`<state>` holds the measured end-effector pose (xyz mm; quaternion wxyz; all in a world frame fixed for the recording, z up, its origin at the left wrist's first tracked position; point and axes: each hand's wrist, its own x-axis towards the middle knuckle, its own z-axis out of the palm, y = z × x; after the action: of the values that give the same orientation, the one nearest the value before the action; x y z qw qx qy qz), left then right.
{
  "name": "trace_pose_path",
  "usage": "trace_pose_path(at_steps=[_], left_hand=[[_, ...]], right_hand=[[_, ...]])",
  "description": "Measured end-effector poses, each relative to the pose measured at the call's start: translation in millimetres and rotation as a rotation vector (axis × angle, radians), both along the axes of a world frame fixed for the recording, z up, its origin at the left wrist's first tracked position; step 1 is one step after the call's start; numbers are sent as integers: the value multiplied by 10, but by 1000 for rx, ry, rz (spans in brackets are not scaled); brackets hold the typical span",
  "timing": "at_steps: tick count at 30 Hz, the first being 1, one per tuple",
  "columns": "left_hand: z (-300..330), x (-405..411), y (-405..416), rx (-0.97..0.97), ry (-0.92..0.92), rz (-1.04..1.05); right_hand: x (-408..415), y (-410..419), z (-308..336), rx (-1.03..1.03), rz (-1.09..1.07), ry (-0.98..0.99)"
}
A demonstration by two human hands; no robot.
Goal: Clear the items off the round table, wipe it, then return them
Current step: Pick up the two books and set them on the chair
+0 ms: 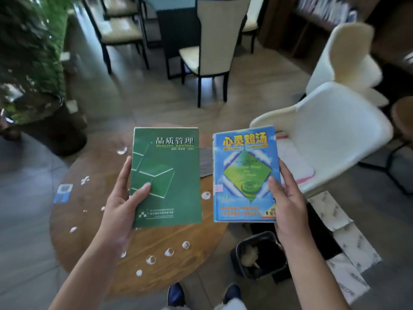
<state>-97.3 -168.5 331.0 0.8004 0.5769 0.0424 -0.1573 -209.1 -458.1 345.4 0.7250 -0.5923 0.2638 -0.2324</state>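
Note:
My left hand (121, 204) grips a green book (166, 175) by its left edge, thumb on the cover. A blue book (245, 175) is held at its right edge by my right hand (288, 204). Both books are lifted face up, side by side, above the round wooden table (178, 265). White splotches (168, 251) dot the tabletop near its front edge and left side. A small blue and white card (63, 193) lies at the table's left rim. A dark grey cloth (206, 162) shows on the table between the two books.
A white plastic chair (330, 135) stands right of the table, with a pink-edged item (297, 166) on its seat. A black waste bin (260, 253) sits on the floor at the right. Patterned paper (344, 238) lies further right. Dining chairs (212, 50) stand behind, a potted plant (33, 63) left.

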Motion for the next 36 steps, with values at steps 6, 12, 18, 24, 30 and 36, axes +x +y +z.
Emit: trace_pose_path(at_steps=[6,12,18,24,30,36], left_hand=[[80,-138,-797,-41,16,-62],[21,-490,-1618,-118,120,-99],[-190,-693,-2059,-86,256,-172],[-358,-601,-2316,-23,327,-281],[-558,-248,-2549,20,375,-391],[-564,26,-2968,90,360,-477]], right_hand=[[-448,-670,127,-46,-39,10],[-908,-1408,102,-57,-120,-24],[-1214,-1872,-176,54,-288,2],[-1400,-2047,-322,19,-274,89],[-1298,-2048,-393,48,-325,137],[-1326,-2202,-433,96,-439,193]])
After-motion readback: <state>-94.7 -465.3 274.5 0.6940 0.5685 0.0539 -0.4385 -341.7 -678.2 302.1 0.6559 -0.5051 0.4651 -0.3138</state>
